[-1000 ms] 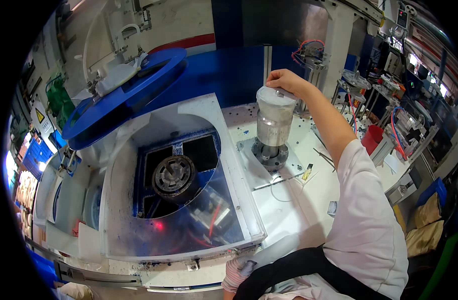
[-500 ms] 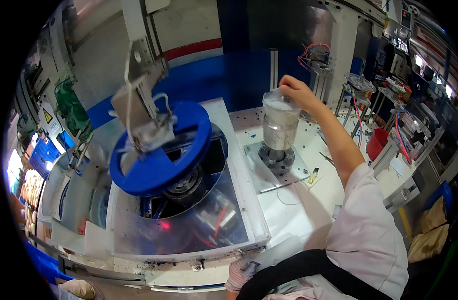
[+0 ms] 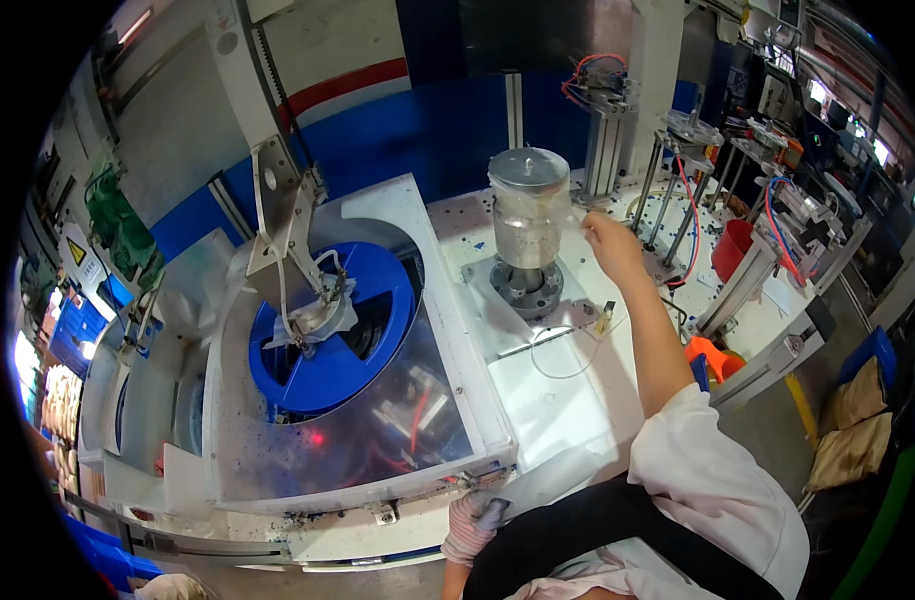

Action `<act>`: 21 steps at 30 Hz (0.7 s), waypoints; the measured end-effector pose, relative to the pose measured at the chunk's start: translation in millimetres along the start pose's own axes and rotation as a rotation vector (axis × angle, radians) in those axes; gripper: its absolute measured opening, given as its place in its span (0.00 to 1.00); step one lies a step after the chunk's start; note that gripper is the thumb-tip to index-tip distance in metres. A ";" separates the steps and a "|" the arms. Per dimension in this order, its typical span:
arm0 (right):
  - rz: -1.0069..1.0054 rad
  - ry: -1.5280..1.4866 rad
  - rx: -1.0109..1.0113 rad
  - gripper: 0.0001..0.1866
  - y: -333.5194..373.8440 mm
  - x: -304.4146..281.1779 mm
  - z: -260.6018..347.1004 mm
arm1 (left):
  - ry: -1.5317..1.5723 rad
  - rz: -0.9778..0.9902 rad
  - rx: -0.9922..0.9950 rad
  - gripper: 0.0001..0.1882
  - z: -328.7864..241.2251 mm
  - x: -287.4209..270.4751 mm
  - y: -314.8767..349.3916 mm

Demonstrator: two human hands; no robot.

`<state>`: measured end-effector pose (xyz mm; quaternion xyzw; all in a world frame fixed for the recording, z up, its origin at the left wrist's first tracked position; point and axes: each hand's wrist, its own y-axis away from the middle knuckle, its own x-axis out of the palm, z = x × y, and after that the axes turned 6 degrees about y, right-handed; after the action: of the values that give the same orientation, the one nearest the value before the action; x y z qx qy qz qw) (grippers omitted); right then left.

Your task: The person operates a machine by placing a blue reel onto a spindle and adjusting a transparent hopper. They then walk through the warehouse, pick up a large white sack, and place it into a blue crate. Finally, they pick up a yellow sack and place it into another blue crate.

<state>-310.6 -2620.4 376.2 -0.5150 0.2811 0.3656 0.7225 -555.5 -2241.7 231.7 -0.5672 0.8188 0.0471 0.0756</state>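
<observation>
A metal cylinder [image 3: 531, 225] with a round top plate stands upright on a dark round flange base [image 3: 526, 290]. Thin clear plastic film [image 3: 558, 197] wraps loosely around its upper part. To its right is my bare right hand [image 3: 612, 247], fingers curled and pinched at what appears to be the film's edge. At the table's front edge, my left hand [image 3: 470, 528] wears a striped glove with grey fingertips. It is closed on translucent plastic sheeting [image 3: 558, 480], which stretches to the right across my front; part of that hand is hidden by the black strap.
To the left, a blue wheel-like disc [image 3: 333, 345] sits under a machine arm [image 3: 278, 220] inside a clear-walled housing [image 3: 468, 390]. A thin looped cable [image 3: 568, 377] lies before the flange. Fixture stands [image 3: 688, 130], a red bucket [image 3: 733, 250] and an orange object [image 3: 716, 358] are at right.
My right hand has moved down from the cylinder's top to its right side, and the top plate now shows. The blue disc has gone from raised and tilted to lower in its housing.
</observation>
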 end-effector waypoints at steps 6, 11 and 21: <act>-0.292 -0.417 0.186 0.24 -57.1 -2.7 -7.9 | 0.033 -0.040 0.125 0.09 8.4 3.5 -4.4; 0.076 -0.683 0.264 0.18 -104.6 -30.5 61.6 | 0.064 -0.039 0.052 0.14 6.2 2.4 -3.9; 0.260 -1.331 0.421 0.07 -135.3 33.5 11.1 | 0.107 -0.032 0.015 0.16 1.9 4.0 -4.0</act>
<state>-180.4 -2629.3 426.3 0.0061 -0.0961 0.6238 0.7757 -553.1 -2246.5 229.2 -0.5812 0.8129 0.0097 0.0367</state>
